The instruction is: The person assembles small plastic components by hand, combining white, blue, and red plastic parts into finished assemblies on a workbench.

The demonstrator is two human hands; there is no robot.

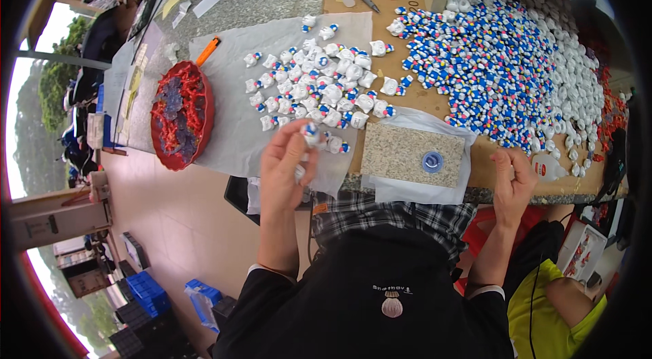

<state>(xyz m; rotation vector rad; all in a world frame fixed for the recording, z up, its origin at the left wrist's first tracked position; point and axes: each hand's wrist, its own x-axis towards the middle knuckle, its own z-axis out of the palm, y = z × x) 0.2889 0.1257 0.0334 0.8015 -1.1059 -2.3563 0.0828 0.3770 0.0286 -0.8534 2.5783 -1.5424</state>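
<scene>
My left hand (288, 163) pinches a small white-and-blue figurine (310, 131) between thumb and fingers, in front of a heap of similar figurines (331, 93) on white paper. A second white piece shows lower among its fingers, partly covered. My right hand (513, 179) is raised at the table's front edge with its fingers closed; whatever they hold, if anything, is too small to make out. Between the hands lies a speckled stone slab (390, 148) on white sheeting, bearing a small round blue dish (432, 162). A squat clear bottle (549, 167) stands just right of my right hand.
Many small blue bodies (482, 60) and white heads (577, 80) spread over cardboard at the right. A red bowl (209, 114) of red and purple pieces stands left, near an orange cutter (208, 50). Another person in a yellow-green shirt (543, 304) sits at the lower right.
</scene>
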